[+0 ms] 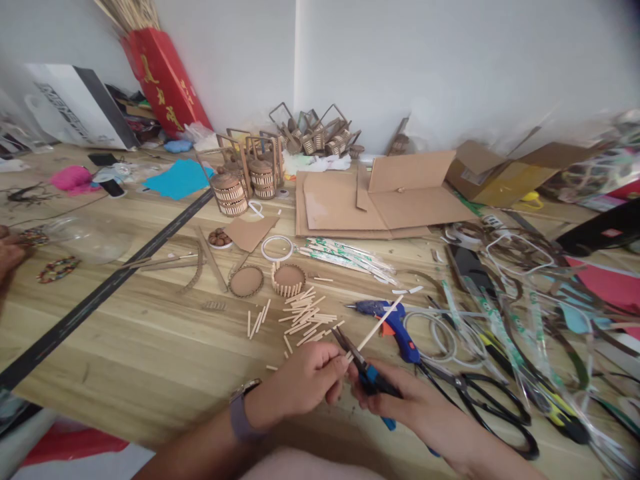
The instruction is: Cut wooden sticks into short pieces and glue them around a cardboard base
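Near the table's front edge, my left hand (313, 377) pinches the lower end of a thin wooden stick (380, 325), which slants up to the right. Closed round the blue and black handles of a pair of pliers or cutters (369, 377), my right hand (400, 393) holds their jaws against the stick close to my left fingertips. Just beyond lie many short cut stick pieces (306, 313), loosely piled. Behind these sits a round cardboard base (289, 277) with short sticks standing round part of its rim. A second round base (246, 281), dark-edged, lies to its left.
A blue glue gun (393, 320), black-handled scissors (493, 400) and coiled strips crowd the right side. Packaged sticks (350, 257), flat cardboard (340, 200) and small finished baskets (230, 191) stand farther back. Another person's hand (10, 250) is at the far left, near a beaded bracelet (57, 269).
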Motion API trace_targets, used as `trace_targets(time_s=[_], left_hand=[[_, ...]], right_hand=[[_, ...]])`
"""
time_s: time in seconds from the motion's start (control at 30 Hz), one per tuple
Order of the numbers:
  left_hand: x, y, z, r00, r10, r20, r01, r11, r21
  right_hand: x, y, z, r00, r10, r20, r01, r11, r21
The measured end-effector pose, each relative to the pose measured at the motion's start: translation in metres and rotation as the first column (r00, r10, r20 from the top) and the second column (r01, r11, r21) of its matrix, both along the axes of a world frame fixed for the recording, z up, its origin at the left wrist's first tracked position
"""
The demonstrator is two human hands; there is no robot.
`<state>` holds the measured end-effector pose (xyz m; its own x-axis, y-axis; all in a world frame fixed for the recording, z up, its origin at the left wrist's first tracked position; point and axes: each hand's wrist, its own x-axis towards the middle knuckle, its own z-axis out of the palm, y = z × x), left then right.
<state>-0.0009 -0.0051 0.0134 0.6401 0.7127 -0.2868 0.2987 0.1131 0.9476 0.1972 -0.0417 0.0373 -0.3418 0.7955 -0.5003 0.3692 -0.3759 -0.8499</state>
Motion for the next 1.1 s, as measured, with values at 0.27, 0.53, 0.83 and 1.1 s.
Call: trace_targets(time_s=[0.27,0.53,0.83,1.1], left_hand=[[0.0003,-0.001,0.0049,1.0,-0.002,-0.005,0.002,1.0,0.022],[0.0015,0.0014,-0.0046,1.0,0.022,-0.012,-0.022,1.0,-0.01],[0.0006,0.0006,0.0006,0.999,-0.037,-0.033,0.037,0.999,-0.018],[0.0022,-0.0006,0.0003,0.999,-0.033,-0.033,0.035,0.999,0.031]], right_hand=[[-0.0086,0.0001,0.0003,0.994,-0.013,0.112,-0.001,0.992,0.127],[-0.0086,0.003,0.0028,0.992,0.006,0.129,-0.021,0.993,0.115],[-0.0024,0.001,-0.0002,1.0,0.016,-0.019,-0.016,1.0,-0.005],[-0.0082,0.0004,-0.0026,0.995,0.038,0.088,-0.048,0.991,0.122]])
